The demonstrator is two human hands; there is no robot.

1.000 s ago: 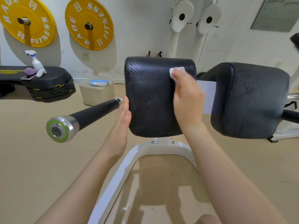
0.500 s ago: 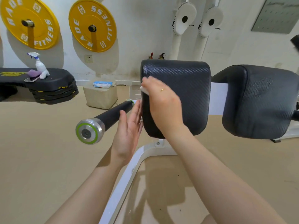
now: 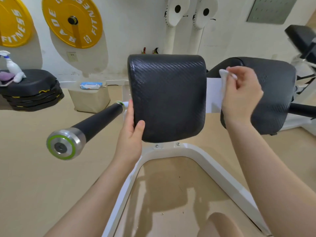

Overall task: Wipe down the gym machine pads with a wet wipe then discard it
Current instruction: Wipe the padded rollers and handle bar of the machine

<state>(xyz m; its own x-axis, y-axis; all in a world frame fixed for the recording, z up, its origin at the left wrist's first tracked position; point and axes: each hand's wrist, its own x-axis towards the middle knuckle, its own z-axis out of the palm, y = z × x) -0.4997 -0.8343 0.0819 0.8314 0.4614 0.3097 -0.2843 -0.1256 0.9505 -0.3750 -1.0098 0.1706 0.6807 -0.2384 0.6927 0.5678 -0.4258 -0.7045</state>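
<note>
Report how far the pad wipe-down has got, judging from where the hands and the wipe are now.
Done: cannot confirm; no pad shows clear wetness. In hand: the right hand pinches the wet wipe at the inner edge of the right pad, while the left hand grips the left pad by its side. Left: finishing the right pad, then discarding the wipe; no bin is visible.

Two yellow weight plates (image 3: 72, 21) are hanging on the wall, while a spray bottle (image 3: 12, 66) is standing on stacked black pads (image 3: 32, 90) beneath.
</note>
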